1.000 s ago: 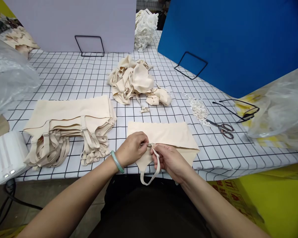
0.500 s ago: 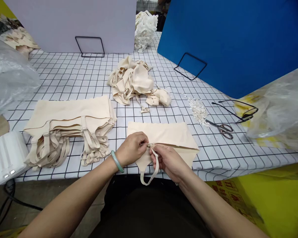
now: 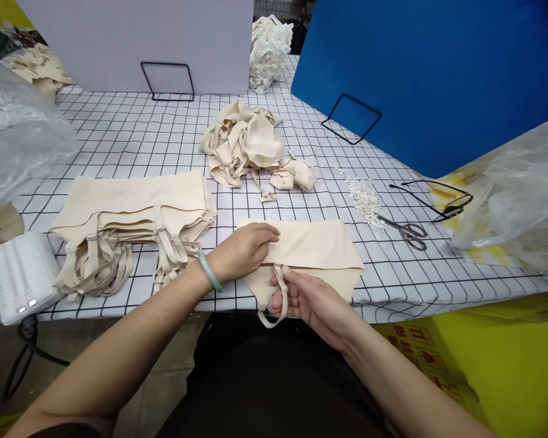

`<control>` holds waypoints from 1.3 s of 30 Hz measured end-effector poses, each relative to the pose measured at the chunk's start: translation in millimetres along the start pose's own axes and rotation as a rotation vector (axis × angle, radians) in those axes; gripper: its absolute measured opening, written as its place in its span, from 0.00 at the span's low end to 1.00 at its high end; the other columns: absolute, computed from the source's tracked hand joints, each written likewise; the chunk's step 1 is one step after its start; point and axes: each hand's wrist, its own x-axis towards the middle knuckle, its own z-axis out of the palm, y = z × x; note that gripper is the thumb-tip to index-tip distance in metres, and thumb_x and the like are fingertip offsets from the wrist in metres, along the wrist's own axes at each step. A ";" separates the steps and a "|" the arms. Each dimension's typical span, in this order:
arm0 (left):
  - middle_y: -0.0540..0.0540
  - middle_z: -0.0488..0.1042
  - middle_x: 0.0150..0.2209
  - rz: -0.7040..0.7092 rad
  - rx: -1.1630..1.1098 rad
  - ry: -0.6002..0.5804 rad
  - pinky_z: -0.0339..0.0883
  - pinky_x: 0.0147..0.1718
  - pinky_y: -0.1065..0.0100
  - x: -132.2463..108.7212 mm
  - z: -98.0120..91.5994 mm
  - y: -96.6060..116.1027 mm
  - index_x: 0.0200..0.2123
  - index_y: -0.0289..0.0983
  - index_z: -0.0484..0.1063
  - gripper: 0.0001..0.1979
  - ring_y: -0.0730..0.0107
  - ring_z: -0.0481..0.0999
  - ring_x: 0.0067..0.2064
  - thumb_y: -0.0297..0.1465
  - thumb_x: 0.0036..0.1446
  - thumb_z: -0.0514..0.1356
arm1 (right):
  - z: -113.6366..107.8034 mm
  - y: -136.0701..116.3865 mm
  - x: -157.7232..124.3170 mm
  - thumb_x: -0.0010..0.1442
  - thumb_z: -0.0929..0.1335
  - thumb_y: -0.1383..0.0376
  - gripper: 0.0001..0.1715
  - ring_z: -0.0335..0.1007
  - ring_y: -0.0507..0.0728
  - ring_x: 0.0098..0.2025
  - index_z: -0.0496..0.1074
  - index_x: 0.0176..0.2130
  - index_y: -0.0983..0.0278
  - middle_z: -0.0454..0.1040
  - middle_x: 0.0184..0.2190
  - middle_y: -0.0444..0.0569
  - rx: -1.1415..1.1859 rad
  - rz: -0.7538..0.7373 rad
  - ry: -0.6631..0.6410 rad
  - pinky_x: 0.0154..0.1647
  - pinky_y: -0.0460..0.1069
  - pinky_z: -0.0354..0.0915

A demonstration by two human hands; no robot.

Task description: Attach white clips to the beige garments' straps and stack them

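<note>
A beige garment piece (image 3: 317,243) with a folded edge lies flat on the checked tablecloth in front of me. A narrow beige strap (image 3: 282,291) loops from the folded edge down to the lower left part of the piece. My right hand (image 3: 313,301) pinches the top of this strap between thumb and fingers, just below the fold. My left hand (image 3: 246,248) rests on the upper left of the garment, its fingers stretched out over the cloth and nothing gripped. Left of it, a neat stack of similar beige garments (image 3: 134,194) lies with several straps hanging in bunches.
A loose heap of beige garments (image 3: 249,146) lies behind. To the right are small white scraps (image 3: 365,198), scissors (image 3: 404,231) and eyeglasses (image 3: 442,204). A white power bank (image 3: 22,280) sits at the left edge. Lilac (image 3: 137,42) and blue boards (image 3: 415,79) stand behind.
My left hand has let go of the strap's upper end and moved up onto the cloth, fingers stretched. The folded edge now lies flatter. My right hand still holds the strap.
</note>
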 end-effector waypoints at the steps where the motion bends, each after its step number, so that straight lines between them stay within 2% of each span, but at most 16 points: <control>1: 0.39 0.72 0.58 0.012 0.069 -0.048 0.64 0.60 0.56 2.7 1.1 -0.5 0.51 0.33 0.73 0.17 0.60 0.69 0.60 0.25 0.64 0.49 | 0.3 3.9 -6.6 0.60 0.70 0.51 0.20 0.75 0.56 0.33 0.73 0.39 0.66 0.78 0.27 0.50 0.017 -0.016 -0.002 0.40 0.50 0.69; 5: 0.41 0.51 0.71 -0.051 0.303 -0.298 0.44 0.67 0.42 8.2 19.0 -2.1 0.66 0.36 0.58 0.26 0.51 0.47 0.71 0.39 0.69 0.47 | 3.9 29.0 -34.0 0.59 0.72 0.53 0.19 0.74 0.55 0.39 0.76 0.41 0.66 0.80 0.35 0.51 0.097 0.013 -0.041 0.46 0.50 0.66; 8: 0.44 0.43 0.72 -0.090 0.411 -0.321 0.35 0.68 0.42 8.0 31.2 -4.5 0.69 0.41 0.51 0.29 0.53 0.41 0.73 0.43 0.69 0.46 | 6.2 52.9 -49.0 0.58 0.72 0.53 0.19 0.74 0.56 0.42 0.76 0.43 0.64 0.80 0.37 0.51 0.110 0.091 -0.068 0.48 0.50 0.65; 10: 0.44 0.45 0.72 -0.096 0.436 -0.301 0.37 0.68 0.42 7.6 30.9 -7.0 0.69 0.41 0.52 0.28 0.53 0.42 0.72 0.43 0.69 0.46 | 3.6 64.1 -53.3 0.57 0.73 0.52 0.20 0.74 0.57 0.45 0.76 0.43 0.63 0.80 0.39 0.52 0.057 0.059 -0.042 0.53 0.52 0.64; 13: 0.40 0.56 0.69 -0.123 0.441 -0.165 0.47 0.67 0.47 4.7 17.8 -12.0 0.66 0.36 0.58 0.26 0.53 0.52 0.70 0.39 0.69 0.46 | -15.0 62.2 -49.3 0.54 0.73 0.49 0.23 0.72 0.60 0.49 0.75 0.44 0.61 0.79 0.43 0.52 -0.217 -0.186 0.192 0.55 0.54 0.62; 17: 0.33 0.70 0.58 -0.234 0.498 0.191 0.62 0.60 0.54 -9.5 -0.5 -15.0 0.59 0.27 0.66 0.23 0.55 0.67 0.60 0.34 0.67 0.47 | -65.3 16.6 -23.2 0.58 0.67 0.49 0.19 0.71 0.61 0.40 0.74 0.39 0.60 0.76 0.38 0.51 -0.695 -0.539 0.660 0.42 0.55 0.65; 19: 0.33 0.70 0.58 -0.280 0.521 0.211 0.62 0.60 0.54 -19.4 -1.1 -12.1 0.60 0.27 0.65 0.24 0.55 0.67 0.61 0.35 0.68 0.45 | -89.9 -15.8 -2.7 0.60 0.64 0.52 0.16 0.68 0.61 0.37 0.72 0.36 0.61 0.75 0.36 0.52 -0.936 -0.635 0.856 0.38 0.55 0.62; 21: 0.36 0.64 0.64 -0.287 0.532 0.094 0.57 0.64 0.51 -28.4 3.4 -7.1 0.65 0.32 0.60 0.27 0.54 0.61 0.66 0.39 0.69 0.43 | -107.7 -44.5 19.4 0.57 0.65 0.52 0.15 0.67 0.63 0.39 0.70 0.33 0.61 0.74 0.36 0.53 -1.135 -0.637 0.972 0.38 0.55 0.60; 24: 0.44 0.50 0.71 -0.343 0.555 -0.107 0.46 0.68 0.46 -37.1 10.6 -1.0 0.70 0.38 0.49 0.33 0.54 0.48 0.72 0.48 0.68 0.44 | -121.9 -70.0 45.4 0.57 0.64 0.54 0.14 0.68 0.62 0.37 0.68 0.28 0.60 0.74 0.32 0.50 -1.230 -0.548 0.947 0.38 0.54 0.59; 26: 0.44 0.44 0.72 -0.431 0.587 -0.160 0.42 0.69 0.46 -39.0 12.8 0.7 0.71 0.37 0.45 0.36 0.54 0.43 0.72 0.50 0.67 0.44 | -126.5 -74.1 53.8 0.59 0.62 0.56 0.14 0.68 0.61 0.36 0.68 0.28 0.61 0.74 0.31 0.50 -1.226 -0.535 0.950 0.39 0.55 0.60; 29: 0.41 0.43 0.72 -0.547 0.645 -0.131 0.40 0.69 0.45 -35.5 15.5 3.3 0.71 0.32 0.45 0.37 0.51 0.41 0.73 0.48 0.67 0.44 | -128.3 -66.6 56.5 0.62 0.60 0.59 0.14 0.68 0.66 0.44 0.71 0.36 0.63 0.75 0.39 0.57 -1.318 -0.585 1.062 0.45 0.59 0.60; 32: 0.39 0.42 0.72 -0.475 0.677 -0.047 0.39 0.68 0.44 -27.5 22.1 8.0 0.71 0.33 0.46 0.34 0.51 0.40 0.73 0.44 0.68 0.44 | -126.2 -52.5 57.3 0.65 0.58 0.59 0.24 0.62 0.70 0.58 0.69 0.54 0.67 0.71 0.55 0.64 -1.436 -0.781 1.068 0.57 0.65 0.55; 34: 0.40 0.44 0.72 -0.339 0.649 -0.062 0.40 0.68 0.44 -23.6 26.3 9.5 0.70 0.35 0.47 0.32 0.52 0.42 0.73 0.44 0.68 0.44 | -126.6 -44.7 59.4 0.68 0.55 0.56 0.31 0.51 0.69 0.67 0.60 0.64 0.67 0.62 0.65 0.61 -1.502 -0.817 0.945 0.65 0.68 0.46; 36: 0.40 0.50 0.71 -0.276 0.611 -0.087 0.45 0.67 0.43 -23.0 26.6 7.1 0.69 0.36 0.52 0.31 0.51 0.47 0.71 0.43 0.68 0.46 | -130.5 -40.1 61.8 0.69 0.52 0.52 0.35 0.42 0.69 0.71 0.55 0.68 0.66 0.55 0.69 0.58 -1.543 -0.701 0.825 0.67 0.69 0.38; 38: 0.37 0.60 0.67 -0.302 0.598 -0.006 0.54 0.64 0.45 -24.0 22.0 1.8 0.64 0.35 0.60 0.26 0.50 0.58 0.67 0.40 0.67 0.48 | -135.7 -38.9 63.4 0.69 0.52 0.51 0.36 0.39 0.69 0.72 0.55 0.68 0.66 0.53 0.70 0.57 -1.538 -0.612 0.813 0.68 0.71 0.36; 39: 0.35 0.65 0.63 -0.326 0.598 0.067 0.59 0.61 0.48 -24.0 18.4 -1.1 0.60 0.34 0.65 0.23 0.51 0.63 0.64 0.37 0.66 0.50 | -137.5 -39.2 64.0 0.69 0.52 0.52 0.36 0.39 0.70 0.72 0.56 0.67 0.67 0.53 0.70 0.58 -1.531 -0.621 0.837 0.68 0.71 0.36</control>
